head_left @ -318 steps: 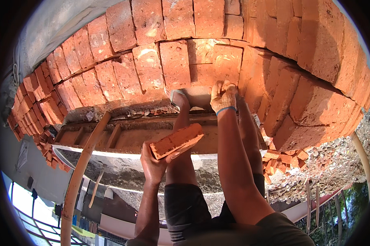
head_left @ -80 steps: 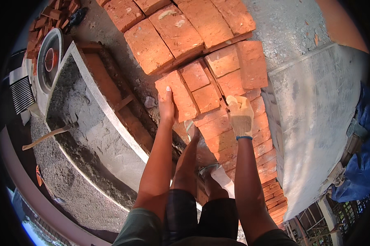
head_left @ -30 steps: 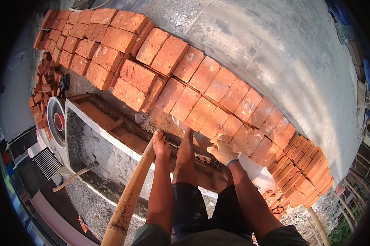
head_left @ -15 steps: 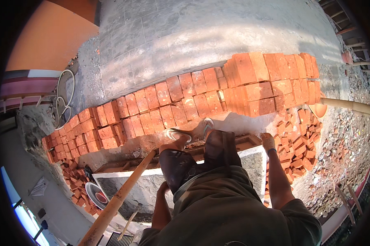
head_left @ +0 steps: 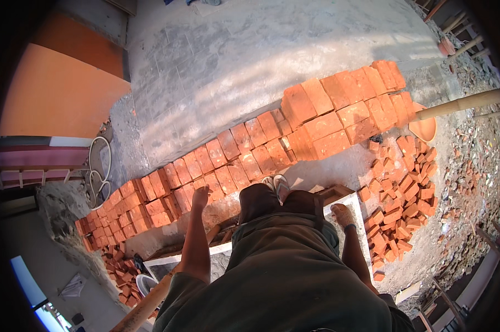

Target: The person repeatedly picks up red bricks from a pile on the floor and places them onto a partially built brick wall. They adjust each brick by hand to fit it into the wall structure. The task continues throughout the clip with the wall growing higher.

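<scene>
Brick-side fingers: left hand (head_left: 201, 195) out in front of the body, its fingers drawn narrow against the near edge of the brick stack as seen from above; whether they touch it, I cannot tell.

Trough-side fingers: right hand (head_left: 342, 214) low beside the hip, over the trough's right end, fingers loosely bent; too small to tell how wide they stand or whether they rest on anything. A dark band circles the wrist.

Brick stack (head_left: 249, 165): orange-red, two rows side by side, running from lower left to upper right beyond both hands; the right part stands higher than the middle.

Trough (head_left: 363, 235): pale rim, partly hidden by the torso.

Feet: sandals (head_left: 281, 185) together, just beside the stack's near edge.

Clothing: dark shirt (head_left: 283, 276) filling the lower middle.

Bamboo: one pole (head_left: 145, 307) slants past the left forearm; another pole (head_left: 460, 105) lies toward the right rim of the view.

Loose bricks: a tumbled heap (head_left: 405, 193) right of the trough, a smaller heap (head_left: 119, 271) at lower left, near a round basin (head_left: 145, 284).

Farther out: grey paving (head_left: 217, 66) behind the stack, a looped pale hose (head_left: 109, 160) at left, rubble (head_left: 466, 193) at right.
</scene>
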Available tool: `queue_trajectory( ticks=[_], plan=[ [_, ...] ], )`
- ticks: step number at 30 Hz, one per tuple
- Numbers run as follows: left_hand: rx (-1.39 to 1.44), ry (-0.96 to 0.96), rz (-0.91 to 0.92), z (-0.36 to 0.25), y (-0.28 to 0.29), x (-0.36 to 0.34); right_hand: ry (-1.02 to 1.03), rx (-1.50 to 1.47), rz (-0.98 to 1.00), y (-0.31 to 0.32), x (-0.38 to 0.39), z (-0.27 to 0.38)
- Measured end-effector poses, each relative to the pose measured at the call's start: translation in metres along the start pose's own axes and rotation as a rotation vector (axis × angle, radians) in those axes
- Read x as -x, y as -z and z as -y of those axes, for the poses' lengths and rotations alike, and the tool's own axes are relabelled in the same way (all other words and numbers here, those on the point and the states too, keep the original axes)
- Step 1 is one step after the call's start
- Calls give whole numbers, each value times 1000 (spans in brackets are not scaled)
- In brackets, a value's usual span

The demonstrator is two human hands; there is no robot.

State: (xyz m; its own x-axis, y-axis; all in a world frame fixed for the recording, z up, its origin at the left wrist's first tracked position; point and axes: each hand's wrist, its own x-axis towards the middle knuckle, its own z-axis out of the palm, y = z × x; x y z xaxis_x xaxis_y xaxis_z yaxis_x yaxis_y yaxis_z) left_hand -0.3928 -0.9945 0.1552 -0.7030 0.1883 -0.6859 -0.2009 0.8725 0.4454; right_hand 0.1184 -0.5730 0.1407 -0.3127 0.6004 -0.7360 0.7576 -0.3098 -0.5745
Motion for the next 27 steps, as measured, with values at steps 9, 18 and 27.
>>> queue_trajectory(
  ticks=[9, 18, 27],
  plan=[
    [-136, -502, 263, -9, -83, -9, -262, 38, -134, 25, 35, -28],
    [125, 90, 148, 42, -65, -38, -257, -60, -139, 72, 18, 0],
    [-23, 48, 103, -27, -142, 3, -229, -69, 9, 170, -78, 22]
  ],
)
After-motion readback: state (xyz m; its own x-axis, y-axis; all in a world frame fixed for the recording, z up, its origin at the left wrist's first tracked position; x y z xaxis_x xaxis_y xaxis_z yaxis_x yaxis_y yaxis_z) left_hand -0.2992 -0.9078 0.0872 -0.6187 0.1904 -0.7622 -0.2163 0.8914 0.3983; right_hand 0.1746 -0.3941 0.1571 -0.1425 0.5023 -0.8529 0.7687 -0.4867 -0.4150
